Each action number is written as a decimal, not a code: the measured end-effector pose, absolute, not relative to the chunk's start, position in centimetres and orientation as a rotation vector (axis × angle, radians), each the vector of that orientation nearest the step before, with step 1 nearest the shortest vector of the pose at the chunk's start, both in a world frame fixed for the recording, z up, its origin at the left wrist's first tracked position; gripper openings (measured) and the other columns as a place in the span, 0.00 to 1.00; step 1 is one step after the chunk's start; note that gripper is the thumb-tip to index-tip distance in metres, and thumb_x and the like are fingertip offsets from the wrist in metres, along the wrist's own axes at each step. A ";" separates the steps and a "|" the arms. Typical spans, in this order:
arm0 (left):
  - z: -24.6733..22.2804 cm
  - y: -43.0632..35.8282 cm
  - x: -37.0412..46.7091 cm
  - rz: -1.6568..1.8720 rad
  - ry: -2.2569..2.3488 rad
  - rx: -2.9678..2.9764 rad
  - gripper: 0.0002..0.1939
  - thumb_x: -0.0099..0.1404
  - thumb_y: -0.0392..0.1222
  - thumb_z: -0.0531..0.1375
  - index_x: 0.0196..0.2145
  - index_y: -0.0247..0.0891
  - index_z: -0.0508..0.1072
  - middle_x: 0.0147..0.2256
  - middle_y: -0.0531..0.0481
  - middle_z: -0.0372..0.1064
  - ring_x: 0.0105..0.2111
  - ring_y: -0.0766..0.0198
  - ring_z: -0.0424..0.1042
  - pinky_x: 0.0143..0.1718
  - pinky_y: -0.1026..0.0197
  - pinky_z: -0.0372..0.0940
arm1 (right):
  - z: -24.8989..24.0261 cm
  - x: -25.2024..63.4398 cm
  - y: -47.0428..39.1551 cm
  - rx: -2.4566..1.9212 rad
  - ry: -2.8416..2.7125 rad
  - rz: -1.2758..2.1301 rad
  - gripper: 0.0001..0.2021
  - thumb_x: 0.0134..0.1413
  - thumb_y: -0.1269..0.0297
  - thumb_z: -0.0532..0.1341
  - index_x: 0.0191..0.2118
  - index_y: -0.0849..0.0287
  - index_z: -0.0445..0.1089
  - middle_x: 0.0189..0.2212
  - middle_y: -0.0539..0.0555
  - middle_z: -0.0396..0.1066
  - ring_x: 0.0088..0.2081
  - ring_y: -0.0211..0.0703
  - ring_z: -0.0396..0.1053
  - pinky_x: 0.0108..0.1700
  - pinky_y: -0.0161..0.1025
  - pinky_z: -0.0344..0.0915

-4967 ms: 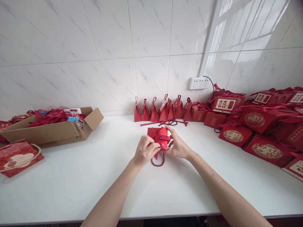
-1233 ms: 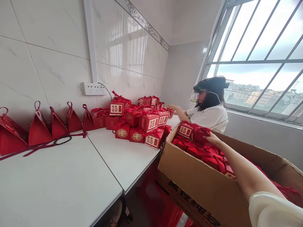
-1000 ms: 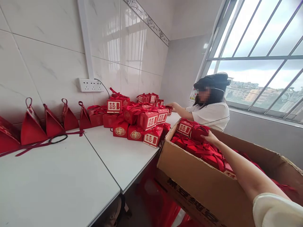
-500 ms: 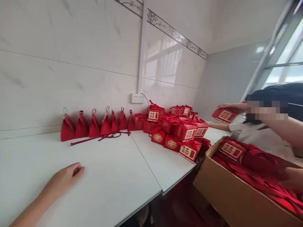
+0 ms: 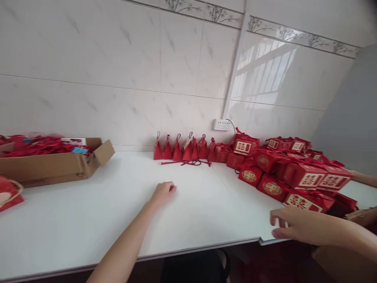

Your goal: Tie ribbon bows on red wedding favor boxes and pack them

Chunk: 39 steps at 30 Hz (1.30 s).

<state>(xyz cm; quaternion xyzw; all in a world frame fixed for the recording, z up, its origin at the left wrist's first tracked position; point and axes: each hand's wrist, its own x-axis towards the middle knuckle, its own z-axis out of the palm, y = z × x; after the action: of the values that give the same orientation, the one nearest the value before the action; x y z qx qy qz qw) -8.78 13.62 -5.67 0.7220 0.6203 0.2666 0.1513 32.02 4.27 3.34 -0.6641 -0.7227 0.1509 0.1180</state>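
My left hand (image 5: 164, 193) rests on the white table (image 5: 132, 220), its fingers loosely curled and nothing visible in them. Over the table's front edge on the right, my right hand (image 5: 290, 223) is empty, thumb and bent fingers apart. Just beyond it lies a red gift box with a pale character panel (image 5: 303, 201), at the front of a pile of similar red boxes with ribbons. A row of small red pointed boxes with loops (image 5: 176, 151) stands along the wall, ahead of my left hand. Dark red ribbon strips (image 5: 173, 162) lie in front of that row.
An open cardboard box (image 5: 53, 169) with red items and ribbons stands at the left. Near it lies a red bag with a cord handle (image 5: 10, 194). A power strip (image 5: 222, 124) is fixed to the wall. Another person's arm (image 5: 365, 179) shows at the far right.
The view has swung left, bringing the left cardboard box into sight. My right hand has come into view. The co-worker holding a red box has mostly left the picture.
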 end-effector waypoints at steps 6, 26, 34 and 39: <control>-5.8 13.2 -8.6 0.872 1.707 2.009 0.10 0.62 0.40 0.49 0.32 0.40 0.71 0.30 0.51 0.72 0.29 0.64 0.69 0.31 0.64 0.58 | 1.3 18.3 8.7 -1.497 -2.645 0.588 0.11 0.51 0.57 0.54 0.30 0.53 0.72 0.33 0.55 0.75 0.36 0.50 0.71 0.37 0.43 0.64; -6.3 14.5 -8.5 0.948 1.786 1.789 0.09 0.60 0.36 0.52 0.33 0.38 0.72 0.33 0.49 0.74 0.31 0.65 0.69 0.33 0.65 0.60 | -1.6 22.8 24.7 -1.549 -2.138 -0.021 0.05 0.47 0.66 0.54 0.26 0.50 0.65 0.36 0.60 0.74 0.41 0.53 0.71 0.49 0.48 0.64; -6.1 15.0 -8.7 0.947 1.839 1.785 0.06 0.59 0.36 0.53 0.29 0.38 0.70 0.29 0.52 0.72 0.30 0.66 0.68 0.34 0.66 0.60 | 7.3 30.1 23.7 -1.941 -1.717 -0.572 0.13 0.57 0.63 0.54 0.45 0.64 0.66 0.47 0.78 0.63 0.54 0.66 0.59 0.45 0.62 0.53; -5.5 15.6 -9.3 0.953 1.781 1.881 0.09 0.60 0.39 0.48 0.25 0.39 0.65 0.25 0.51 0.68 0.29 0.63 0.68 0.33 0.64 0.59 | 9.4 30.6 21.1 -2.295 -1.637 -0.458 0.24 0.58 0.64 0.55 0.57 0.72 0.56 0.55 0.77 0.56 0.57 0.66 0.55 0.53 0.60 0.50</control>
<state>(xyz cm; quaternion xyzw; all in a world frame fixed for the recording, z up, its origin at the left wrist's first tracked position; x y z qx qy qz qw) -9.25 15.56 -5.46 0.6691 0.6335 0.3390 0.1896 30.63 21.15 9.38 -0.7954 -0.5674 -0.1587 0.1422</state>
